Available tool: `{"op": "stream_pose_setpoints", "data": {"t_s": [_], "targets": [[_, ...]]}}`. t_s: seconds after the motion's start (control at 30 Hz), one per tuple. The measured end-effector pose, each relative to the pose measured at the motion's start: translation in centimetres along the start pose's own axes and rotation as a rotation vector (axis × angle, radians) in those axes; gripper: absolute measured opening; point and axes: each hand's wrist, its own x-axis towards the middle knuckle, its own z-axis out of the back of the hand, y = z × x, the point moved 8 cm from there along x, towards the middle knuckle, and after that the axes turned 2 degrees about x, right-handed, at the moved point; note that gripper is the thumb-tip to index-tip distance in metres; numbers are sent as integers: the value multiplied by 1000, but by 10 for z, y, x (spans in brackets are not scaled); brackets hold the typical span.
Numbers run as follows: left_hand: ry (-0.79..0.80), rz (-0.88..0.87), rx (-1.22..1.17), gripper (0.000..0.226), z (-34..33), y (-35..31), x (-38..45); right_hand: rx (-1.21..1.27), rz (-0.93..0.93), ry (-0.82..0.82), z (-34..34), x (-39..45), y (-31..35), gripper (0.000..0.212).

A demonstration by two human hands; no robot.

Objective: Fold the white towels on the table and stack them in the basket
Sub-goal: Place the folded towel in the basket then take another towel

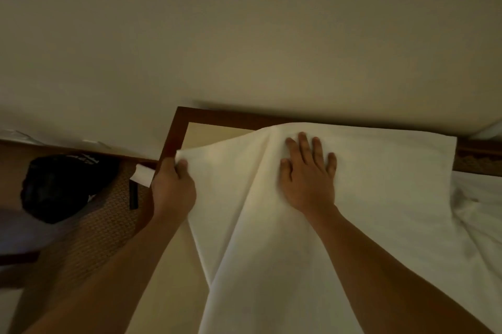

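The table [173, 127], dark wood framing a pale inset top, stands against a plain wall and carries the work. Most of it is covered by the white towel [366, 170], which lies spread across the top and runs down toward the person, with long soft ridges between the hands. More white cloth [478, 211] lies rumpled at the right; whether it is another towel I cannot tell. No basket is in view.

The towel looks light, limp and quick to wrinkle, so it should fold wherever it is led but will not hold a line unless pinned. Corners and hems seem the best places to hold it.

The right hand [307, 179] lies flat on it, fingers straight and spread, pressing. The left hand [173, 184] pinches the left corner, fingers curled round the edge.
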Motion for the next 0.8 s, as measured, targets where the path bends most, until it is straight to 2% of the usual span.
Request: {"op": "stream_pose_setpoints", "data": {"t_s": [0.17,0.3,0.37,0.5,0.63,0.8], "targets": [[-14,-184,183,23,19,-32,79,-25,-19,-34,1,0,0,58],[81,-352,352,29,6,-52,148,-39,-26,-34,-1,0,-1,57],[117,-368,416,27,-8,-51,162,-41,-41,-32,-1,0,-2,57],[69,-297,333,37,-9,-39,156,-44,-45,-56,1,2,1,56],[150,-174,153,50,8,-12,112,-65,-55,-55,-1,3,0,56],[298,35,-78,33,28,51,28,-97,-115,-21,-1,-1,6,57]]}}
